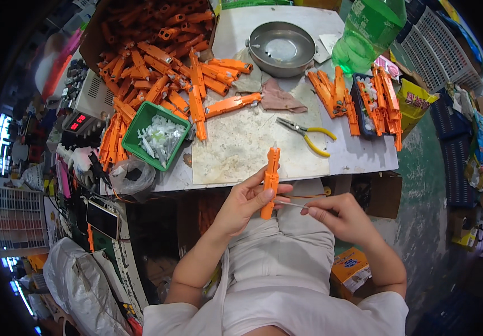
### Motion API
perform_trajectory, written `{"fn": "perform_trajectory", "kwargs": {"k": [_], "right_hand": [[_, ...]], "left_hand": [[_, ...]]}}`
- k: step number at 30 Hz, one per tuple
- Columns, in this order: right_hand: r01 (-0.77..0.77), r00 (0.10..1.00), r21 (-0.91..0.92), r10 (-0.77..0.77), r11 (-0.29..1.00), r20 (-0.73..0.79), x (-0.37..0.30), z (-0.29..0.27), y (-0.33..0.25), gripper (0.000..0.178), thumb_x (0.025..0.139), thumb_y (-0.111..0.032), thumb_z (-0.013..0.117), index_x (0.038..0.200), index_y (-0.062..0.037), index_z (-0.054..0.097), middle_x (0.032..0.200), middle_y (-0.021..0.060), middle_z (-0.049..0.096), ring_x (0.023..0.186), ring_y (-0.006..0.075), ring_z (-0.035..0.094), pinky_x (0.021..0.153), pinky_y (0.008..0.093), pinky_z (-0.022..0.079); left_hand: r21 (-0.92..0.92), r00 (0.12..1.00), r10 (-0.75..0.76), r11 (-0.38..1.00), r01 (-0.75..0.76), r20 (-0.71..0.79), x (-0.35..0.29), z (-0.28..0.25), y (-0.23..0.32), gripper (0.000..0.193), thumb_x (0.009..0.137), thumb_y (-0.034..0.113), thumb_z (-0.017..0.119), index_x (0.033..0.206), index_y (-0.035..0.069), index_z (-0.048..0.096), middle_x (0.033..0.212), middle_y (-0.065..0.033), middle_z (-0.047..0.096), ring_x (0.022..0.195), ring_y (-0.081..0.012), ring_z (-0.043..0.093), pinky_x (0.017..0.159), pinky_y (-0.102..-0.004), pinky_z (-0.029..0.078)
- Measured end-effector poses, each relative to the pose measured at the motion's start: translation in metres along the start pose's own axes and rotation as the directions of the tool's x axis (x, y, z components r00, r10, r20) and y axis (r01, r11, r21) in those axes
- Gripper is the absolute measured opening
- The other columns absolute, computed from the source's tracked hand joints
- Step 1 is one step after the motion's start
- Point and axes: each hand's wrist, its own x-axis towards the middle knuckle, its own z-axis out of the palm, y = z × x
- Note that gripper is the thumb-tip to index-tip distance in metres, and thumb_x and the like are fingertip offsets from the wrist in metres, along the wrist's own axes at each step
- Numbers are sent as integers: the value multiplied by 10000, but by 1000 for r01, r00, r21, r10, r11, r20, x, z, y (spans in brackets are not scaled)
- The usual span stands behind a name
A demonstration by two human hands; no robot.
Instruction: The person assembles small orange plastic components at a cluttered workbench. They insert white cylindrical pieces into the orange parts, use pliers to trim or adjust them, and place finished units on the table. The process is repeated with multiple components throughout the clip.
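Observation:
My left hand (246, 204) is closed around a slim orange plastic housing (271, 182), held nearly upright before the table edge; a small pale tip shows at its top. In my right hand (339, 217), a thin light-coloured rod (293, 205) is pinched between thumb and fingers. It points left at the lower part of the housing; whether its end touches is hard to see. Beyond my hands, yellow-handled pliers (309, 136) lie with handles apart on a stained board (224, 159). A green bin (135, 148) of small white plastic parts stands to the left.
A large heap of orange housings (152, 67) spills from a box at the back left. A round metal pan (282, 47), a pinkish cloth (281, 96) and a green bottle (367, 33) stand or lie farther back. More orange housings (387, 106) rest around a dark tray at right.

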Motion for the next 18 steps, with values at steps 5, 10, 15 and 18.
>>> {"fn": "perform_trajectory", "kwargs": {"k": [5, 10, 15, 18], "right_hand": [[306, 892, -641, -448, 704, -66, -7, 11, 2, 210, 824, -111, 630, 1025, -59, 659, 696, 71, 572, 562, 193, 562, 524, 288, 443], [323, 824, -814, -566, 483, -9, -6, 8, 4, 206, 802, -108, 639, 1004, -73, 621, 684, 21, 489, 545, 136, 522, 495, 265, 410], [332, 789, -376, -473, 865, -392, 11, 3, 18, 148, 834, -126, 649, 959, -76, 588, 742, 54, 538, 569, 135, 527, 527, 231, 410], [140, 901, 394, 48, 909, -431, 26, 15, 12, 223, 873, -175, 653, 1050, -64, 578, 900, 32, 635, 613, 54, 524, 502, 189, 390]], "left_hand": [[14, 999, -18, 1000, 18, -37, 4, 1, 6, 599, 952, 199, 540, 1456, 67, 245, 1166, -235, 592, 988, -267, 645, 877, -357, 516], [-56, 999, -33, 998, 32, -13, 13, 0, 9, 595, 958, 235, 529, 1451, 66, 242, 1155, -246, 592, 976, -277, 656, 831, -346, 552], [-104, 1000, -28, 994, 28, -1, 13, 2, 10, 542, 961, 290, 525, 1397, 33, 333, 1094, -222, 624, 878, -247, 678, 796, -329, 552], [-26, 967, -175, 983, 183, 186, 9, 13, 2, 572, 948, 314, 546, 1396, 26, 337, 1072, -216, 628, 886, -260, 675, 788, -330, 549]]}}
